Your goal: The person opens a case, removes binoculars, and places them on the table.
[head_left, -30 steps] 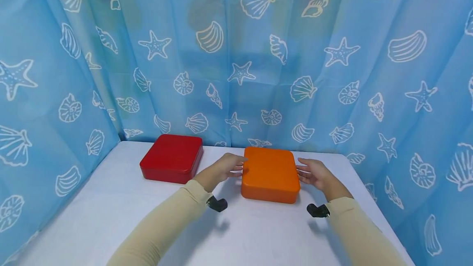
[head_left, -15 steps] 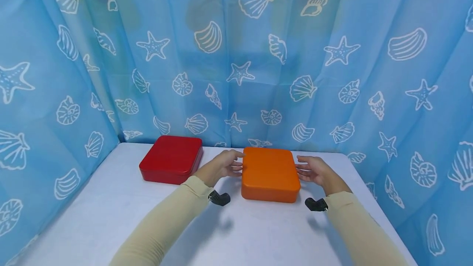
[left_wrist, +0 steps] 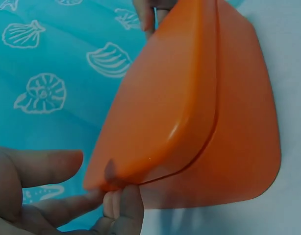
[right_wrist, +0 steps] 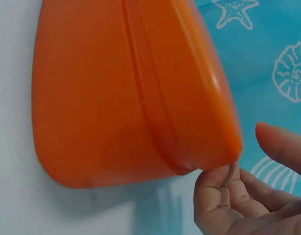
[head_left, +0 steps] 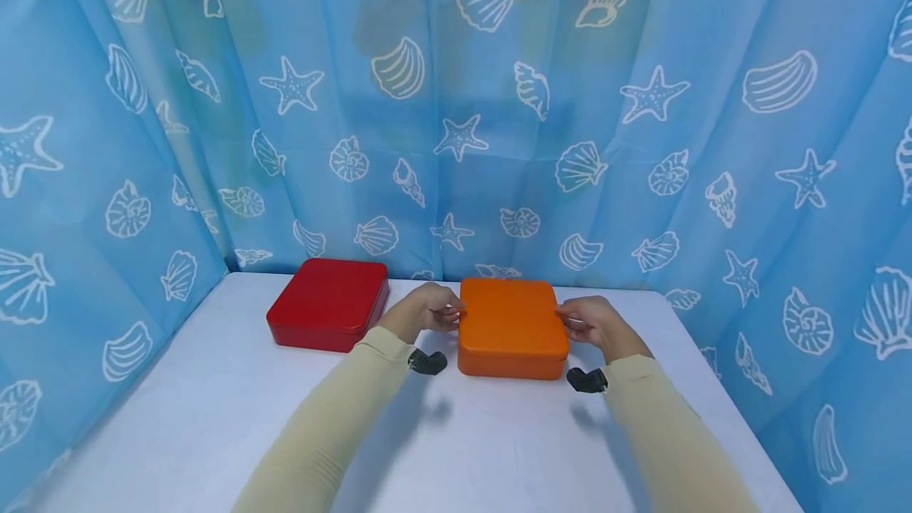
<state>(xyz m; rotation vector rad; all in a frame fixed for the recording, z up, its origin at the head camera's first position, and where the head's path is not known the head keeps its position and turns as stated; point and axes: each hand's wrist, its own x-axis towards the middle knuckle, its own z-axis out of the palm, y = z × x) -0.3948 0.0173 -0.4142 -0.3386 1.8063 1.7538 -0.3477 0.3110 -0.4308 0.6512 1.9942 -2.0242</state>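
Note:
An orange square lidded box [head_left: 511, 323] stands on the white table between both hands. My left hand [head_left: 436, 307] is at its left side. In the left wrist view, the left fingertips [left_wrist: 128, 200] touch the lower rim of the lid [left_wrist: 155, 107], while the thumb [left_wrist: 57, 164] is held apart above. My right hand [head_left: 587, 319] is at the opposite side. The right wrist view has bent fingers [right_wrist: 214, 188] right under the lid's rim, the thumb [right_wrist: 278, 142] standing off from it. The lid sits on the box, with its seam visible along the side.
A red square lidded box [head_left: 331, 299] lies at the back left of the white table [head_left: 456, 450]. Behind it hangs a blue curtain [head_left: 456, 188] with white seashells and starfish, which also runs along the left and right sides. Small black devices [head_left: 427, 362] stick out at both wrists.
Both hands have closed in from the sides, and their fingers now reach the orange box's lid edges. The box sits slightly further left in view as the camera shifts.

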